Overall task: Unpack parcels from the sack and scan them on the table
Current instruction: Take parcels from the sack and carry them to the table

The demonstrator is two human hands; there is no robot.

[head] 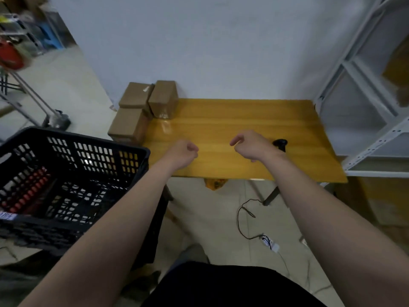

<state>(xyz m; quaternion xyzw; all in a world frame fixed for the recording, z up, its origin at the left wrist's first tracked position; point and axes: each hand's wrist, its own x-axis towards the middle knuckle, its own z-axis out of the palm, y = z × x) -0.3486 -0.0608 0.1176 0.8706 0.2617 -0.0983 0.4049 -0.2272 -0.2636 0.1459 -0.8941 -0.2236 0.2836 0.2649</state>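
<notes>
my left fingers (193, 150) were curled into a fist on nothing, and my right fingers (235, 141) hung loosely bent, also empty. both hands hovered over the table (243, 116). the scanner (280, 143) lay just beyond my right hand (251, 144), partly hidden, so that hand was nearer. the parcels (163, 99) sat stacked at the far-left corner, up-left of my left hand (183, 152). couldn't make out the sack.

Yellow table (243, 120): cardboard parcels (163, 98), black scanner (280, 143)

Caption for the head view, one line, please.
Left hand and right hand hover empty over the table; boxes far left, scanner right.
</notes>
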